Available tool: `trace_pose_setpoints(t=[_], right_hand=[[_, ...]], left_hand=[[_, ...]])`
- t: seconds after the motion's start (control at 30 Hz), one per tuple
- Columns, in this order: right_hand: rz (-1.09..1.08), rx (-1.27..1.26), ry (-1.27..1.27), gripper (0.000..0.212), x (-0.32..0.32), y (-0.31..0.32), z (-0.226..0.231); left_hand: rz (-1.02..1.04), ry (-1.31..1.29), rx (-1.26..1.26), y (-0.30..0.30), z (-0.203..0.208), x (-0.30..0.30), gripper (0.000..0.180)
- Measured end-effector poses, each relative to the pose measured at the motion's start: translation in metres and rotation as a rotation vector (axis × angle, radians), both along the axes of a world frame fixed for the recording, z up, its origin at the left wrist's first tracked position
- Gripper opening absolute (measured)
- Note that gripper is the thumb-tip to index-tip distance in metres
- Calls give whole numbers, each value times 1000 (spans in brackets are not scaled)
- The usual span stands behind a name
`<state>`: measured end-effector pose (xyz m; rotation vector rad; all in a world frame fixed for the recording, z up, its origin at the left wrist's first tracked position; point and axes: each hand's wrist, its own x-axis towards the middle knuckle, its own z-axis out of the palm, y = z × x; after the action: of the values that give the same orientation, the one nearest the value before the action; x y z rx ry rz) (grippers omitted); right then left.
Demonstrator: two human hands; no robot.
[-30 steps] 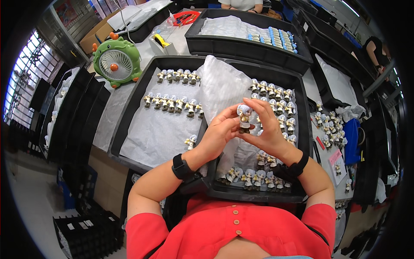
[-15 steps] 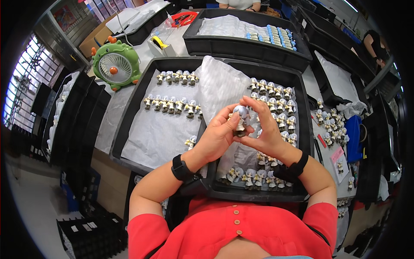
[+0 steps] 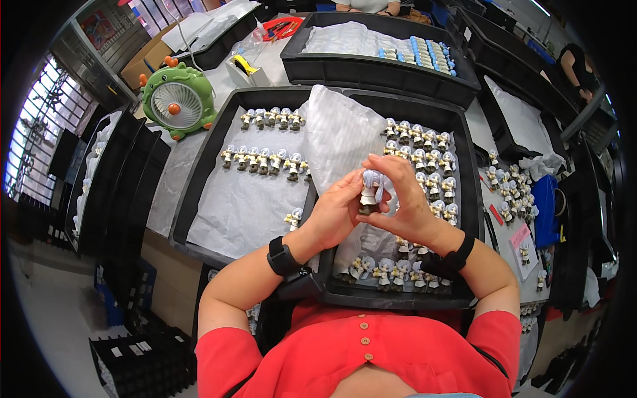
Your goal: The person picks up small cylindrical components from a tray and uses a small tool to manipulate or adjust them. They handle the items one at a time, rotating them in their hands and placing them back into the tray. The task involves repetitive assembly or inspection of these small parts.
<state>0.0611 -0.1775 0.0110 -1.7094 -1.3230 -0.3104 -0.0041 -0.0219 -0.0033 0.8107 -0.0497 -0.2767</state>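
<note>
Between both hands, above the trays, is a small figurine [image 3: 370, 192] with pale lilac hair, a white outfit and dark feet. My left hand [image 3: 337, 207] grips it from the left side. My right hand [image 3: 410, 205] curls round its right side, thumb near the feet and fingers by the head. Under my right hand lies the right black tray [image 3: 468, 192], lined with white sheet and holding rows of like figurines [image 3: 415, 136]. The left black tray [image 3: 199, 179] carries two rows of figurines [image 3: 265, 160] and a single one near my left wrist.
A loose white foam sheet [image 3: 338, 132] stands up where the trays meet. Behind them are a green fan [image 3: 178, 99], a yellow tape dispenser [image 3: 247, 69] and another black tray [image 3: 292, 63]. More figurines [image 3: 511, 189] and a blue container [image 3: 547, 212] lie right. Other people are at the far side.
The figurine has been turned in my fingers, so its hair and side now show. Both hands have shifted only slightly round it; the trays look unchanged.
</note>
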Motion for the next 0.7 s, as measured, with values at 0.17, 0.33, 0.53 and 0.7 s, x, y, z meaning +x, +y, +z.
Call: trace_pose_setpoints(t=[0.17,0.33,0.53,0.7], right_hand=[[43,2,54,92,-4,0,3],[9,0,42,90,-5,0,5],[9,-19,162,87,-3,-2,2],[64,8,360,89,-3,0,-2]], left_hand=[[-78,-27,-120,6,-9,2,36],[44,-4,5,-6,5,-3,42],[26,-108,168,-4,7,-1,47],[-82,-65,-93,0,12,0,45]])
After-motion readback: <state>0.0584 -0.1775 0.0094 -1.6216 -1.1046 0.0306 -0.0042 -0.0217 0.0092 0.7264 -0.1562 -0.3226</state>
